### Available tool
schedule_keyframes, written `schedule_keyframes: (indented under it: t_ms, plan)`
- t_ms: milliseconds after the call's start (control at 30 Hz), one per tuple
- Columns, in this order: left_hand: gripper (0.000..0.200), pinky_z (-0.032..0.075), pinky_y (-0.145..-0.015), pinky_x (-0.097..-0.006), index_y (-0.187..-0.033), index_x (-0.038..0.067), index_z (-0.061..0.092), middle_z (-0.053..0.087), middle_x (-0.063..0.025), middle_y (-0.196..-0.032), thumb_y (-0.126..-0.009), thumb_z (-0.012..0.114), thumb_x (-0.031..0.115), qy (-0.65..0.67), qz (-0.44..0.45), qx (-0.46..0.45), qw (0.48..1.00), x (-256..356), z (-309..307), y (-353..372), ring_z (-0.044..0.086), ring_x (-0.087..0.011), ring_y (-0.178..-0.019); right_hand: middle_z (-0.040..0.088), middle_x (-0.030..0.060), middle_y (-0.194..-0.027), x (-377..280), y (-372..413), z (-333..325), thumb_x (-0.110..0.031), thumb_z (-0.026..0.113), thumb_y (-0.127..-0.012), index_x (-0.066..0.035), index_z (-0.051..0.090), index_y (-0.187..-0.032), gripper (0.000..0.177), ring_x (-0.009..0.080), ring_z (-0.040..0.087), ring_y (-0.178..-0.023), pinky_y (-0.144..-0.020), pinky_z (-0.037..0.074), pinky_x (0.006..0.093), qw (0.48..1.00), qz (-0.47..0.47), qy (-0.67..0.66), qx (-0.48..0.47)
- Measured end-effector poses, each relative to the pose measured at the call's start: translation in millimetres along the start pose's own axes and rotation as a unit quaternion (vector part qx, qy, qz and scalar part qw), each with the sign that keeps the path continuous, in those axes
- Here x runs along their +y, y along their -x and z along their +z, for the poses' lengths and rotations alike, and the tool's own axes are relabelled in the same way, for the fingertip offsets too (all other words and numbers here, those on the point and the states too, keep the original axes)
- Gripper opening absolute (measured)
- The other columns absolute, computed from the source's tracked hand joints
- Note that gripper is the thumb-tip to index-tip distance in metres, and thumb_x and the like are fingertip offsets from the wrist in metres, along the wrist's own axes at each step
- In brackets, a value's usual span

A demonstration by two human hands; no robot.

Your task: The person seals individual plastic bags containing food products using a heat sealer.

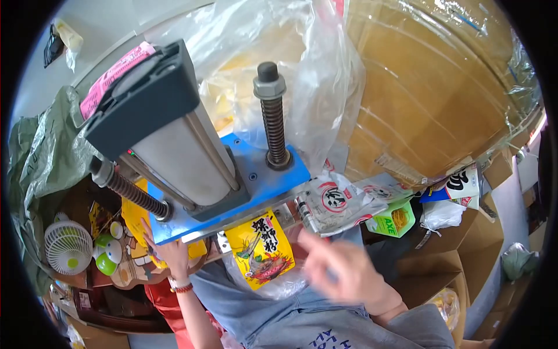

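Note:
A press with a blue plate [273,187], a grey cylinder and spring rods stands in front of me. Under its front edge hangs a yellow packet [261,251] with black characters and a picture of food. My left hand [171,253] is at the plate's left corner, beside a stack of yellow packets [136,224]; its fingers are partly hidden there. To the right of the hanging packet is my right hand [337,264], blurred by motion and apart from the packet. White printed packets [334,200] lie just beyond it, by the plate's right end.
A large cardboard box [430,87] wrapped in film stands at the back right. On the right are a green container [392,221] and open cartons [430,270]. A small white fan [68,247] sits at the left, below green plastic sheeting [46,157].

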State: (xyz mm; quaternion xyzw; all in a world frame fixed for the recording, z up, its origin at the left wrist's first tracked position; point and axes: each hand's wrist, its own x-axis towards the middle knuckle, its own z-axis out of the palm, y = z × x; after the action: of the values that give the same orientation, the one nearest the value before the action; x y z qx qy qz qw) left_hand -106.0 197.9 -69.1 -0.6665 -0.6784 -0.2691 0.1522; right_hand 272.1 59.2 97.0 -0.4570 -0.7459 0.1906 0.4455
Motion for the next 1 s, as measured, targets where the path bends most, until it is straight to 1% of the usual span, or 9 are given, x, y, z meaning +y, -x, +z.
schedule_keyframes:
  t_ms: [100,167,233,333,400,533,667,767,1000]
  plan:
    - [0.052,0.006,-0.116,-0.0643,-0.137,0.007,0.051,0.035,-0.0198,-0.154,-0.09,0.057,0.03,-0.069,-0.023,-0.141,0.987,-47,51,5,0.018,-0.0409,-0.147,0.068,0.0145,-0.091,84,9,1,-0.016,0.065,-0.089,-0.001,0.061,-0.121,0.036,0.0302,0.069,-0.077,-0.065,0.054,0.0414,0.91,0.216,0.346,0.069]
    - [0.048,0.015,-0.114,-0.0632,-0.12,0.007,0.062,0.057,-0.017,-0.132,-0.079,0.068,0.031,-0.074,0.081,0.04,0.993,-43,70,11,0.044,-0.0393,-0.13,0.065,0.0184,-0.101,149,11,12,-0.023,0.062,-0.091,0.0,0.06,-0.116,0.033,0.0313,0.069,-0.088,-0.067,0.055,0.0457,0.866,0.292,0.403,0.048]
    - [0.053,0.011,-0.115,-0.065,-0.129,0.004,0.054,0.051,-0.0183,-0.138,-0.083,0.064,0.03,-0.095,0.021,0.031,0.995,-13,41,7,0.037,-0.0392,-0.135,0.062,0.0197,-0.106,185,-1,41,-0.02,0.059,-0.091,0.001,0.059,-0.114,0.031,0.0324,0.068,-0.093,-0.068,0.056,0.046,0.826,0.328,0.459,0.007]
    - [0.06,0.008,-0.116,-0.0631,-0.14,0.003,0.044,0.042,-0.0221,-0.144,-0.089,0.06,0.031,-0.048,0.009,0.11,0.993,-5,9,16,0.029,-0.0396,-0.141,0.064,0.0207,-0.102,189,-18,62,-0.014,0.054,-0.089,0.003,0.057,-0.118,0.033,0.0331,0.068,-0.093,-0.068,0.056,0.0453,0.809,0.264,0.525,0.031]
    - [0.064,0.01,-0.118,-0.0579,-0.142,0.005,0.043,0.038,-0.0229,-0.149,-0.09,0.062,0.036,-0.06,0.021,0.038,0.997,16,-16,39,0.026,-0.0388,-0.144,0.064,0.0206,-0.099,160,-20,57,-0.01,0.052,-0.087,0.001,0.059,-0.115,0.031,0.0318,0.068,-0.093,-0.07,0.056,0.0447,0.863,0.297,0.401,-0.072]
    - [0.07,0.017,-0.117,-0.0563,-0.142,0.006,0.046,0.043,-0.0177,-0.148,-0.079,0.074,0.022,0.018,0.086,-0.148,0.985,25,-31,89,0.034,-0.037,-0.141,0.064,0.0199,-0.094,157,10,37,-0.017,0.064,-0.084,0.0,0.063,-0.094,0.02,0.0391,0.066,-0.081,-0.074,0.053,0.048,0.928,0.185,0.32,0.041]
    - [0.034,0.052,-0.087,-0.0371,-0.107,0.003,0.071,0.072,-0.0139,-0.106,-0.074,0.065,-0.006,0.166,0.027,-0.038,0.985,14,-41,89,0.068,-0.0309,-0.099,0.065,0.0174,-0.083,127,18,17,-0.011,0.072,-0.08,0.0,0.065,-0.093,0.018,0.0324,0.066,-0.075,-0.07,0.052,0.0396,0.967,0.149,0.17,0.12]
    - [0.031,0.055,-0.08,-0.0356,-0.096,0.003,0.073,0.074,-0.0102,-0.092,-0.067,0.069,-0.009,0.297,-0.068,-0.066,0.95,38,-74,88,0.071,-0.0289,-0.089,0.061,0.0109,-0.076,59,16,3,-0.006,0.073,-0.074,0.0,0.063,-0.087,0.018,0.0266,0.059,-0.066,-0.063,0.05,0.0345,0.991,0.124,0.035,0.044]
    - [0.032,0.055,-0.083,-0.0357,-0.093,0.005,0.073,0.074,-0.0078,-0.095,-0.064,0.069,-0.009,0.15,0.099,0.015,0.984,108,-107,97,0.07,-0.0288,-0.096,0.052,0.0067,-0.078,36,9,80,-0.023,0.072,-0.072,-0.007,0.059,-0.085,0.024,0.0246,0.054,-0.077,-0.071,0.043,0.0367,0.972,-0.137,0.165,-0.101]
